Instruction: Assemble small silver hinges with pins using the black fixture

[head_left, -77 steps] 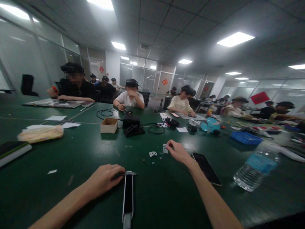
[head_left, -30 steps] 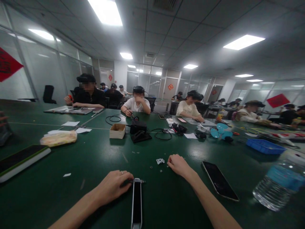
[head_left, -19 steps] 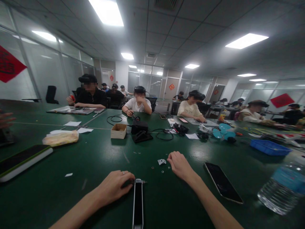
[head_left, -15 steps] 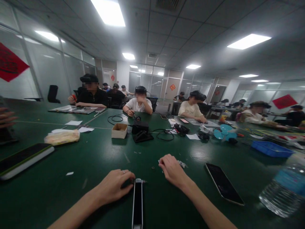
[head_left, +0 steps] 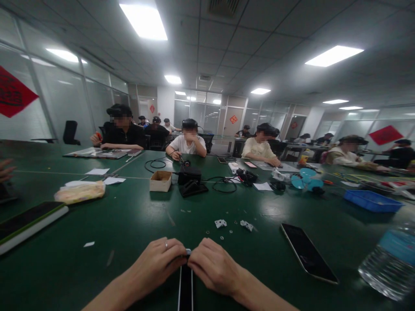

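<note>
At the lower middle, my left hand [head_left: 161,260] is closed at the far end of a narrow white-edged bar with a dark top [head_left: 186,289]. Facing it, my right hand [head_left: 215,266] is closed at the same end, fingertips nearly touching the left ones. A small pale tip [head_left: 188,251] shows between the fingers; the rest of what they pinch is hidden. Beyond the hands lie a white patterned piece [head_left: 221,223], another white piece [head_left: 247,225] and several tiny rings [head_left: 222,238].
A dark phone [head_left: 309,252] and a water bottle [head_left: 391,259] stand to the right, near a blue tray [head_left: 372,201]. A small cardboard box [head_left: 160,181], black device [head_left: 190,178] and plastic bag [head_left: 80,192] lie farther back. Several people sit around.
My right hand has moved left and nearer, from the small white parts to the bar's end beside my left hand. The white pieces and rings are now uncovered. The view has shifted slightly.
</note>
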Action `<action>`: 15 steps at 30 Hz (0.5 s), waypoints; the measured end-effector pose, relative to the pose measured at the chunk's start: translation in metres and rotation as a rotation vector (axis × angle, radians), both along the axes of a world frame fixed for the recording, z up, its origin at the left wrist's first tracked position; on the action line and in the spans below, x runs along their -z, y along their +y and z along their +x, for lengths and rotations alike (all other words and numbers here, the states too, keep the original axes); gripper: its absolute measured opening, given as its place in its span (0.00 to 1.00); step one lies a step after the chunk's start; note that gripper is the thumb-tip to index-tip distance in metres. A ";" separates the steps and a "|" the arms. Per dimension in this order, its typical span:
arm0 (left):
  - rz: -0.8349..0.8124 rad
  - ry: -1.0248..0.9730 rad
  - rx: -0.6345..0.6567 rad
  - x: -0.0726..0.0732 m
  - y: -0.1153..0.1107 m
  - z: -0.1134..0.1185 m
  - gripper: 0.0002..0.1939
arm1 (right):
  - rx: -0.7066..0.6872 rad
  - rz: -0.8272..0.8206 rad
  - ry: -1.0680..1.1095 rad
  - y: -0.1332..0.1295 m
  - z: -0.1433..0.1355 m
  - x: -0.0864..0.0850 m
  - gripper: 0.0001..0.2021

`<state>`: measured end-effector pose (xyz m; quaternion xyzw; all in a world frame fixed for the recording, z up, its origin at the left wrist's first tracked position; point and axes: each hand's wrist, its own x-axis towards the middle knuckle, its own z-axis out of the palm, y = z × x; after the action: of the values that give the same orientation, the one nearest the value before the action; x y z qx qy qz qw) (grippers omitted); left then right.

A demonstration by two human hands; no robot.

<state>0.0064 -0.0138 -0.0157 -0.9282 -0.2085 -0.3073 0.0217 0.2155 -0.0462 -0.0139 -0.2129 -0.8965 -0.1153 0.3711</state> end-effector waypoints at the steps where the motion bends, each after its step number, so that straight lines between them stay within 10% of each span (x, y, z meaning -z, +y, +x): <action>1: 0.015 -0.011 0.010 0.000 -0.001 0.001 0.11 | -0.008 -0.002 0.007 0.000 0.001 -0.001 0.08; 15: 0.107 -0.092 0.054 -0.001 -0.005 0.005 0.08 | -0.017 0.010 0.118 0.000 0.000 0.002 0.07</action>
<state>0.0111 -0.0186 -0.0144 -0.9159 -0.1672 -0.3611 0.0534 0.2156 -0.0463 -0.0162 -0.2098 -0.8743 -0.1039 0.4251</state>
